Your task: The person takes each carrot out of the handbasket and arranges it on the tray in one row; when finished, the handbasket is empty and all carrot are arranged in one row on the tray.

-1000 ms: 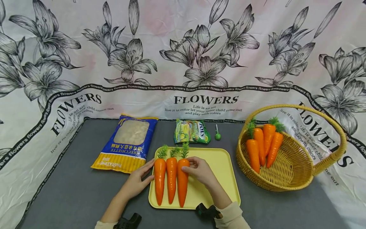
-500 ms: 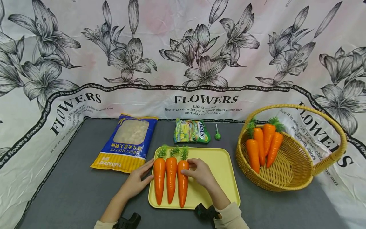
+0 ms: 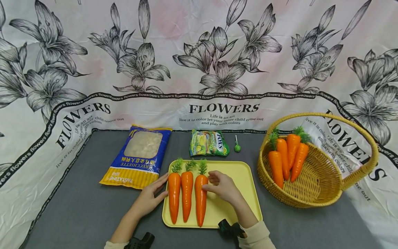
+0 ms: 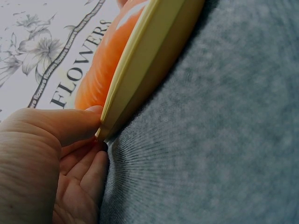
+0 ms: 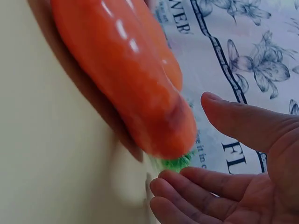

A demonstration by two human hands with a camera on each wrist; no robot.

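Three orange carrots with green tops lie side by side on the yellow tray point(image 3: 230, 211): the left carrot point(image 3: 174, 197), the middle carrot point(image 3: 187, 195) and the right carrot point(image 3: 201, 200), set slightly apart from the other two. At the tray's left rim is my left hand point(image 3: 150, 197); its thumb point(image 4: 79, 125) touches the rim beside the left carrot, and its fingers are relaxed. My right hand point(image 3: 224, 186) hovers over the tray, just right of the right carrot. In the right wrist view its thumb point(image 5: 243, 123) and fingers are spread, with a gap to the carrot.
A wicker basket point(image 3: 323, 173) with several carrots point(image 3: 287, 159) stands at the right. Behind the tray lie a green candy bag point(image 3: 209, 143) and a green lollipop point(image 3: 237, 148). A blue and yellow pasta bag point(image 3: 133, 162) lies at the left. A flowered cloth hangs behind.
The right carrot has shifted slightly right, away from the middle one. My right hand has let go of it and moved a little right. My left hand stays put.
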